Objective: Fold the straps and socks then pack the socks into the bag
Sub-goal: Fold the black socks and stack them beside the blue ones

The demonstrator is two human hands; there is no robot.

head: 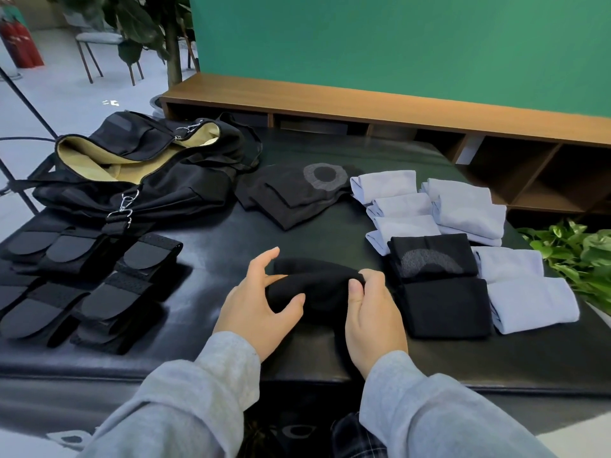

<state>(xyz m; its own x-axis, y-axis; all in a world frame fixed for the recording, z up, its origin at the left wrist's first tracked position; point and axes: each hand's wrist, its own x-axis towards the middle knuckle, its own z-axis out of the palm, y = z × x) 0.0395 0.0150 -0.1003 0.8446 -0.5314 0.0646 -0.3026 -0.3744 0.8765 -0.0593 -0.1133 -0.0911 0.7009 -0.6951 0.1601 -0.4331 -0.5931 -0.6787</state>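
A black sock point(317, 285) lies bunched on the black table point(215, 292) near its front edge. My left hand point(261, 305) grips its left end between thumb and fingers. My right hand point(373, 312) pinches its right end. Two folded black socks point(443, 289) lie just right of it, with several folded pale blue socks point(463, 209) behind and beside them. Unfolded black socks point(297, 193) sit at the table's middle back. The open black bag point(132, 170) with a tan lining is at the back left. Several folded black straps point(92, 285) lie at the front left.
A low wooden shelf unit point(396, 117) runs behind the table below a green wall. A leafy plant point(578, 256) sits off the table's right edge. A tree trunk point(173, 54) and a chair point(99, 51) stand on the floor at the far left.
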